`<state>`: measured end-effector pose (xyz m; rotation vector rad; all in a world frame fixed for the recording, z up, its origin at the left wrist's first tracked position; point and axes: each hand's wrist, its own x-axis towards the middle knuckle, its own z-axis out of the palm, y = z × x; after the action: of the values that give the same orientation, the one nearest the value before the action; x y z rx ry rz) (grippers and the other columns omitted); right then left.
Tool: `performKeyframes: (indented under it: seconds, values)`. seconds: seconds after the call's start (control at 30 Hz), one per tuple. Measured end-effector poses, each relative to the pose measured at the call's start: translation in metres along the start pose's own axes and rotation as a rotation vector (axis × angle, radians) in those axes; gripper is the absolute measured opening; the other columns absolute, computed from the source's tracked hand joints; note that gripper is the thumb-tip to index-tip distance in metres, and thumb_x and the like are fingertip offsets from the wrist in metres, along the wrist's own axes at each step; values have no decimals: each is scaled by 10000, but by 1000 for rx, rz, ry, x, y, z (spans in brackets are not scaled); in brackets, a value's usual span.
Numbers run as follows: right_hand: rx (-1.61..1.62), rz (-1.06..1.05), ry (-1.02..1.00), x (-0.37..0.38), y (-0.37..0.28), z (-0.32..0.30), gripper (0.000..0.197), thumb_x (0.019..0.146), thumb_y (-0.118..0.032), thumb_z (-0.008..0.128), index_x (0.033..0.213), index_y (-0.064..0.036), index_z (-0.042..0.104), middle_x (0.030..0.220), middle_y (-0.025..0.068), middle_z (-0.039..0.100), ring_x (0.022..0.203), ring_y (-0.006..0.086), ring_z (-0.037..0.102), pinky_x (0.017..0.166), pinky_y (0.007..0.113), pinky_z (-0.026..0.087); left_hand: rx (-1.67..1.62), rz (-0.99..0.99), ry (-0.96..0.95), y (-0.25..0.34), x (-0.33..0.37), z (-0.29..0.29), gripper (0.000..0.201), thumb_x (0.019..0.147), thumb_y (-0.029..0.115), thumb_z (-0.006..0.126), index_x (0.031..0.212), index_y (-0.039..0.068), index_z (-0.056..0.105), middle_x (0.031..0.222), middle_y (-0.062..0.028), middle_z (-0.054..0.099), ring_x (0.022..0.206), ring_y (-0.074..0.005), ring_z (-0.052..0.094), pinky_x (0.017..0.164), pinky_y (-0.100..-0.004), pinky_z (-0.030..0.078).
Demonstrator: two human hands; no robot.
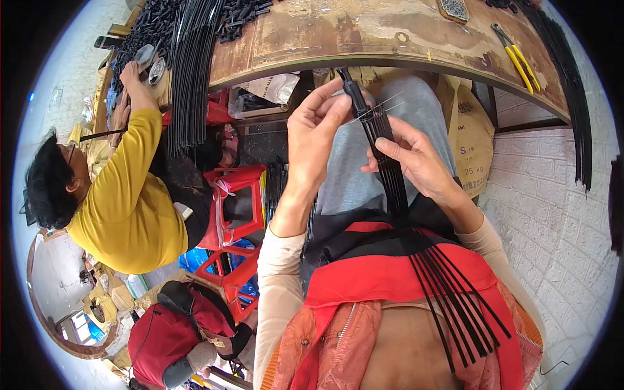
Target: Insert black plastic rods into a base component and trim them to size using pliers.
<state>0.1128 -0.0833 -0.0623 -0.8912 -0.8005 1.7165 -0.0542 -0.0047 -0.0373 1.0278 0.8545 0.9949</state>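
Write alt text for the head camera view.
Two bare hands hold a bundle of thin black rods over the lap: left hand pinches near its top, right hand grips the middle. Yellow-handled pliers lie on the worn workbench; a person in yellow works alongside.

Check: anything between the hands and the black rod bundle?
Nothing visible. Left hand pinches the bundle of black rods near its top; right hand grips it lower, over the lap.

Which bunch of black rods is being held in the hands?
The fanned bundle of black rods over the lap, gripped by left hand and right hand; the other bunches lie on the workbench.
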Motion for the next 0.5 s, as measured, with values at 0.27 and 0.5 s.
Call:
performKeyframes:
  seconds: [0.27, 0.5]
  values:
    - [32, -15, -20, 2, 2, 4, 320, 980, -147, 547, 1265, -10, 501, 920, 55, 592, 805, 137, 599, 825, 391, 554, 77, 83, 68, 4, -20, 9, 601, 800, -72, 707, 1326, 0, 425, 1137, -177, 634, 1048, -225, 642, 884, -303, 533]
    - [48, 4, -44, 1, 3, 2, 328, 976, -152, 550, 1267, -12, 495, 923, 56, 591, 810, 142, 603, 837, 408, 556, -62, 13, 46, -1, -13, 0, 596, 781, -79, 718, 1303, 6, 444, 1127, -188, 644, 1050, -232, 646, 906, -328, 525]
